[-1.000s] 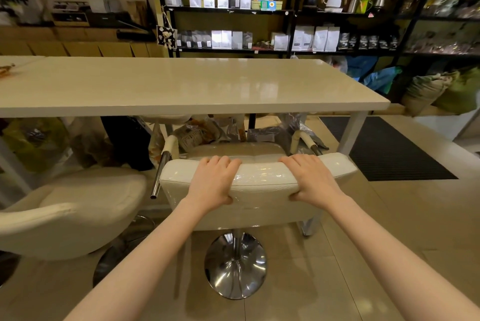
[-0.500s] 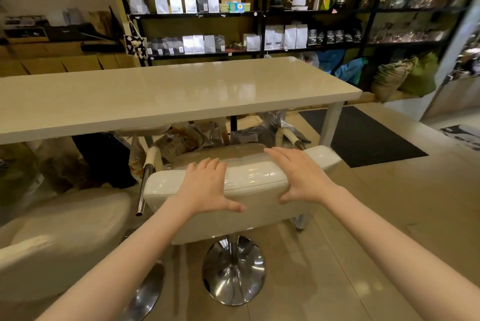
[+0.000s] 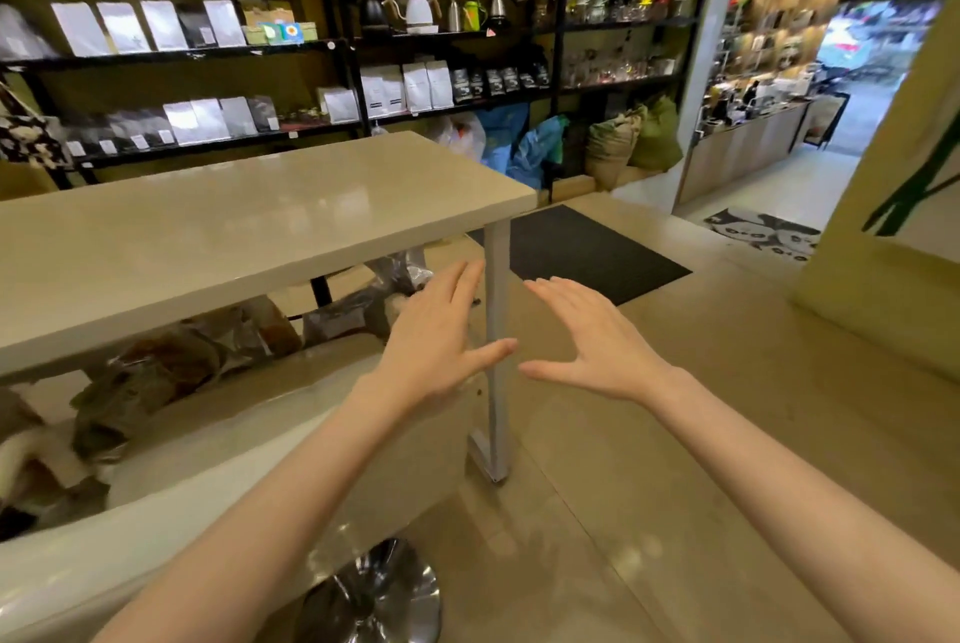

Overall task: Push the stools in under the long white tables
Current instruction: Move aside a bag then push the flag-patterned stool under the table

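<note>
Viewpoint: head-worn, standing height, at the table's (image 3: 249, 226) near long edge, close to its right end.
Facing: forward and down, toward the shelving (image 3: 332, 44).
Nearness: hands at arm's length.
Shared views: none.

Warm, even indoor lighting fills the scene. Soft glare patches lie on the white table top (image 3: 249, 226) and the stool's chrome base (image 3: 374, 595). The doorway (image 3: 872, 65) at upper right is overexposed, possibly by daylight. Wide-angle distortion bends the shelving (image 3: 332, 44) lines. Motion blur softens the lower-left corner.
</note>
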